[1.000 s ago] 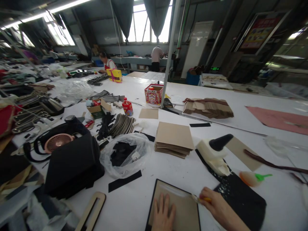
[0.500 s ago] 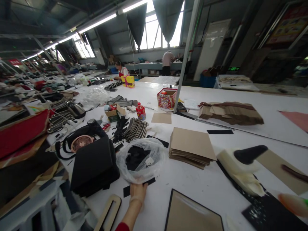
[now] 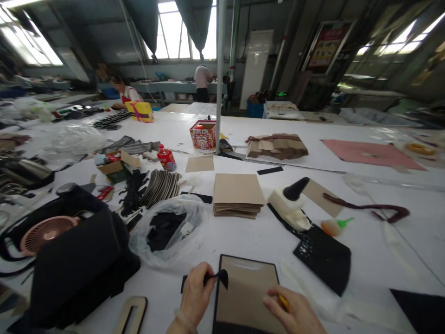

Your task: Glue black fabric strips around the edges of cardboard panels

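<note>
My left hand (image 3: 196, 290) pinches a black strip (image 3: 222, 277), whose free end curls over the left edge of a tan board (image 3: 246, 292) with a black border. Near the top of that board runs a shiny streak. My right hand (image 3: 292, 310) is closed around a slim yellow item (image 3: 284, 302), mostly hidden by the fingers, over the board's right side. Above my left hand lies an open clear plastic bag (image 3: 194, 232) with black pieces (image 3: 165, 229) inside. Farther up stands a stack of tan boards (image 3: 238, 192).
To the left sit a black stack (image 3: 79, 260), a pink fan (image 3: 48, 234) and a slotted tan piece (image 3: 132, 315). A white container with a black top (image 3: 288, 197) and a green-tipped bottle (image 3: 333, 227) are to the right. Beyond are a red bottle (image 3: 167, 157) and a pole (image 3: 219, 79).
The view has swung right. My left hand has lifted a black strip from beside the bag and brought it to the bordered board. My right hand has come into view holding a yellow item.
</note>
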Action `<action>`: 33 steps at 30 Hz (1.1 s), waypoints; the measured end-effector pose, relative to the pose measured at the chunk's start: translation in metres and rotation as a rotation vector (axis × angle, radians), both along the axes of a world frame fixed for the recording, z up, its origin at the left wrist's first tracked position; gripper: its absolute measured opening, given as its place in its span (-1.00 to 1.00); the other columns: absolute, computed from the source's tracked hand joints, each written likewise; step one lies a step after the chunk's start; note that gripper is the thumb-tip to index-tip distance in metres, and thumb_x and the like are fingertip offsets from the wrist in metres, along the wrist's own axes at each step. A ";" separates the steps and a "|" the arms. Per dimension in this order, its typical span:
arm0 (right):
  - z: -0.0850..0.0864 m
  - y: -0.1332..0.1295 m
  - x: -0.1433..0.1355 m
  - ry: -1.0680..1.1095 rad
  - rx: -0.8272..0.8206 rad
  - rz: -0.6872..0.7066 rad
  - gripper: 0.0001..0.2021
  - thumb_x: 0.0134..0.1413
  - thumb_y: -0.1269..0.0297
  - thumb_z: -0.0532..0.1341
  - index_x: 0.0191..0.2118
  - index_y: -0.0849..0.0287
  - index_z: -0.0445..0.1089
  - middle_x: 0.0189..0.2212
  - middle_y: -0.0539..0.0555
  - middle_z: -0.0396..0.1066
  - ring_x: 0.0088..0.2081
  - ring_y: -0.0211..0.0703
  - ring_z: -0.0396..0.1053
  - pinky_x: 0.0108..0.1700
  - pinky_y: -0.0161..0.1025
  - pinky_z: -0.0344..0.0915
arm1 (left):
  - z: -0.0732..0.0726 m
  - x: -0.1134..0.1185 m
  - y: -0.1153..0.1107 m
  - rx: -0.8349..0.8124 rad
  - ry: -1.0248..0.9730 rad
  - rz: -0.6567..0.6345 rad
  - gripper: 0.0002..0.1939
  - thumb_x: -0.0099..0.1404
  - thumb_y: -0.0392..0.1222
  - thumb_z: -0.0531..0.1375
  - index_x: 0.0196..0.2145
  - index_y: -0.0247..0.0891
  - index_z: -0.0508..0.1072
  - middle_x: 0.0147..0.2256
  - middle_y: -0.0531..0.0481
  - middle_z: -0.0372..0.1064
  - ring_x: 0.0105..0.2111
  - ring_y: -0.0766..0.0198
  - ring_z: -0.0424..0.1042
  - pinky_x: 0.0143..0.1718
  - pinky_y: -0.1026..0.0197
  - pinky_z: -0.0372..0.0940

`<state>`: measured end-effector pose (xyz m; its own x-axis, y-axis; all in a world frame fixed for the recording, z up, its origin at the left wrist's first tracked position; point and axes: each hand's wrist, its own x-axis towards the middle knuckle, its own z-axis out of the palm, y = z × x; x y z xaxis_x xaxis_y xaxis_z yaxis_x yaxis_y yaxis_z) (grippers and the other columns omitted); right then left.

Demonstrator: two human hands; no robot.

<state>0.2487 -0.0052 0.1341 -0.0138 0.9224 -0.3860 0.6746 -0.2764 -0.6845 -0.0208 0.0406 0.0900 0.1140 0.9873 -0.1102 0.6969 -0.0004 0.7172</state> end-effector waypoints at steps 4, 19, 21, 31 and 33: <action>0.010 0.007 -0.037 0.048 -0.015 -0.063 -0.58 -0.11 0.03 0.25 -0.14 0.17 0.44 -0.41 0.06 0.42 -0.34 -0.07 0.33 -0.28 -0.24 0.21 | 0.016 0.043 -0.012 -0.042 -0.117 -0.125 -0.94 0.18 -0.27 0.06 -0.42 -0.15 0.29 -0.38 0.03 0.36 -0.31 0.22 0.34 -0.24 0.20 0.17; -0.055 0.003 0.036 0.136 -0.053 -0.208 -0.80 -0.05 0.19 0.05 -0.59 0.13 0.12 -0.63 -0.08 0.13 -0.50 -0.24 0.12 -0.42 -0.28 0.02 | -0.033 0.039 0.007 -0.962 -0.697 -0.020 -0.36 -0.08 0.31 0.24 -0.15 -0.18 0.38 -0.36 0.09 0.30 -0.57 0.48 0.15 -0.60 0.36 -0.03; -0.054 0.010 0.039 0.094 -0.041 -0.152 -0.81 -0.03 0.22 0.05 -0.58 0.13 0.13 -0.60 -0.07 0.20 -0.47 -0.23 0.17 -0.40 -0.29 0.03 | -0.031 0.043 0.012 -0.949 -0.734 0.066 -0.41 -0.07 0.29 0.26 -0.21 -0.20 0.42 -0.43 0.11 0.28 -0.55 0.48 0.16 -0.58 0.38 -0.04; -0.065 0.037 0.052 0.025 -0.103 -0.125 -0.85 -0.02 0.27 0.07 -0.54 0.14 0.22 -0.52 0.01 0.35 -0.40 -0.13 0.28 -0.36 -0.24 0.07 | -0.056 0.045 0.039 -0.727 -0.500 -0.098 -0.51 -0.11 0.08 0.31 -0.26 -0.28 0.48 -0.35 0.00 0.45 -0.31 0.23 0.38 -0.24 0.21 0.23; -0.069 0.038 0.053 0.019 -0.114 -0.134 -0.88 -0.01 0.27 0.07 -0.47 0.15 0.28 -0.45 0.05 0.40 -0.34 -0.09 0.32 -0.29 -0.22 0.12 | -0.061 0.044 0.043 -0.698 -0.396 -0.122 -0.55 -0.11 0.03 0.29 -0.26 -0.27 0.48 -0.33 -0.01 0.46 -0.28 0.21 0.40 -0.21 0.21 0.26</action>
<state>0.3021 0.0328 0.0653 0.0985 0.8667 -0.4890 0.6137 -0.4398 -0.6557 0.0234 0.0834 0.0292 0.3759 0.6839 -0.6253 0.4153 0.4788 0.7735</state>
